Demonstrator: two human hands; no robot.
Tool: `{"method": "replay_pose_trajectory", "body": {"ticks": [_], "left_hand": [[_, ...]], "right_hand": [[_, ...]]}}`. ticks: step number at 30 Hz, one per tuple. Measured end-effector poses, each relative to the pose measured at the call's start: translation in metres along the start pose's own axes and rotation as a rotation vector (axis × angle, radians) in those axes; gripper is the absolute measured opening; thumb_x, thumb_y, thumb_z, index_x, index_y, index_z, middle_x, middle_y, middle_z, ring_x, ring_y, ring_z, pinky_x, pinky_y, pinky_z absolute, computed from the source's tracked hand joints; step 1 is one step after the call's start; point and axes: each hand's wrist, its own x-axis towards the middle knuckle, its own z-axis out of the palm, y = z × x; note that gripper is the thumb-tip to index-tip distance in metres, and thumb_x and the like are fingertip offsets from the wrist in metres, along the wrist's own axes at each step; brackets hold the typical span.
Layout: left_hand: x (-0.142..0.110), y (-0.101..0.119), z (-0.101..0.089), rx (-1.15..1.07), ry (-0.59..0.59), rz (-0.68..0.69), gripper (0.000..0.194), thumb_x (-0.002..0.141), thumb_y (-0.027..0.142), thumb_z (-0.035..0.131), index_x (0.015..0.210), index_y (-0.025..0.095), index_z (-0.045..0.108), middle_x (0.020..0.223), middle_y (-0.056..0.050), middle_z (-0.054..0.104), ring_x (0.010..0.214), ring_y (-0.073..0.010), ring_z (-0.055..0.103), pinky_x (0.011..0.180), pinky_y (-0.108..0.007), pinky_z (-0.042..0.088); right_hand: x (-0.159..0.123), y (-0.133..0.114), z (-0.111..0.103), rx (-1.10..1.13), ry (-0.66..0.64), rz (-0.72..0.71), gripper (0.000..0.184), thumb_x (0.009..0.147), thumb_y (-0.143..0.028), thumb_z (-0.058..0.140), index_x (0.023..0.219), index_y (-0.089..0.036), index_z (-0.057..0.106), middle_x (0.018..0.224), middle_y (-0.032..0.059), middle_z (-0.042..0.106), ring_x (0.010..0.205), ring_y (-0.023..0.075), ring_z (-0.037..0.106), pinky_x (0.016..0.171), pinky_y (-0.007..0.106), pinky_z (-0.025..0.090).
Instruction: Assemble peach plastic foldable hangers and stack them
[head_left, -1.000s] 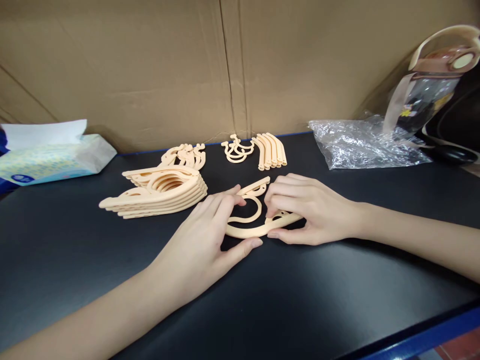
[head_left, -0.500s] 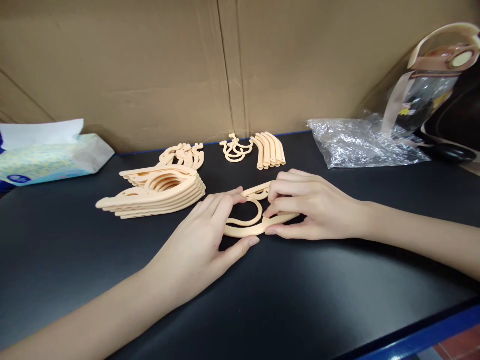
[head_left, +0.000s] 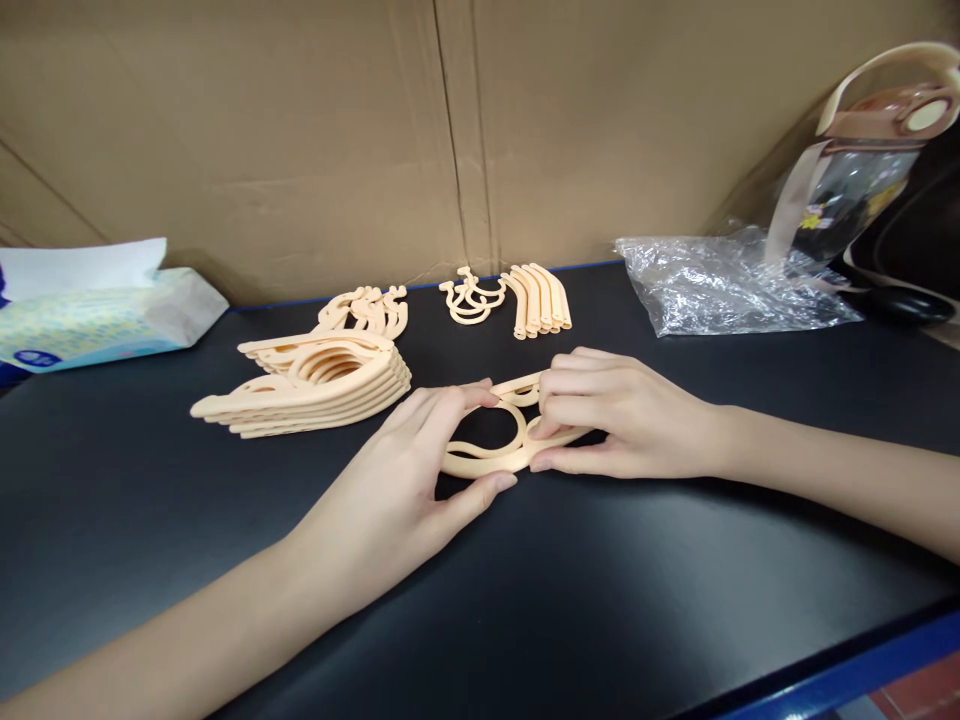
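A peach plastic folding clothes hanger lies on the black tabletop between my two hands, its curved hook part inside the outer frame. My left hand spans its left end, fingertips on the far arm and thumb by the near edge; its palm hides that end. My right hand grips the right part, thumb and fingers closed on the near arm. Left of them sits a stack of matching folded hangers. Behind lie several loose hooks, more hooks and a row of curved arms.
A tissue pack lies at the far left. At the back right are a crumpled clear plastic bag and a water bottle with a strap. Brown cardboard stands along the back. A blue table edge shows at the lower right.
The hook part has shifted slightly within the hanger, nearer the frame's near side. Both hands keep their hold with only small finger movements.
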Motion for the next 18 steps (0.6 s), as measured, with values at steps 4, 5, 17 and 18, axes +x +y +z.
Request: {"method": "replay_pose_trajectory", "body": {"ticks": [4,5,17,18], "left_hand": [[-0.0002,0.0009,0.0001,-0.009,0.029,0.011,0.046,0.093,0.037,0.066,0.132,0.024,0.047,0.137,-0.006,0.06,0.128,-0.0231,0.056,0.107,-0.039,0.047],[-0.0005,0.0014,-0.0003,-0.002,0.037,0.02,0.046,0.093,0.037,0.066,0.132,0.024,0.047,0.137,-0.006,0.06,0.128,-0.0231,0.056,0.107,-0.038,0.047],[-0.0017,0.0032,-0.0028,0.073,0.065,0.107,0.044,0.092,0.034,0.067,0.13,0.021,0.048,0.139,-0.008,0.059,0.13,-0.0223,0.054,0.107,-0.035,0.046],[-0.0021,0.0028,-0.0026,0.073,0.063,0.107,0.044,0.092,0.034,0.067,0.129,0.02,0.048,0.139,-0.009,0.059,0.129,-0.0229,0.055,0.106,-0.036,0.046]], "right_hand": [[-0.0011,0.0007,0.0019,-0.023,0.031,-0.018,0.026,0.097,-0.037,0.062,0.083,-0.016,0.065,0.075,0.0013,0.063,0.071,0.0156,0.049,0.068,0.029,0.037],[-0.0013,0.0008,0.0018,-0.032,0.042,-0.012,0.028,0.096,-0.04,0.062,0.083,-0.016,0.066,0.075,0.0014,0.063,0.071,0.0156,0.049,0.068,0.029,0.037],[-0.0026,0.0007,0.0037,-0.1,0.114,0.046,0.029,0.1,-0.034,0.057,0.082,-0.016,0.072,0.06,-0.0028,0.059,0.059,0.0133,0.043,0.061,0.029,0.034],[-0.0028,0.0007,0.004,-0.104,0.109,0.045,0.029,0.1,-0.033,0.057,0.082,-0.016,0.073,0.061,-0.0028,0.06,0.059,0.0132,0.044,0.061,0.029,0.034]]}}
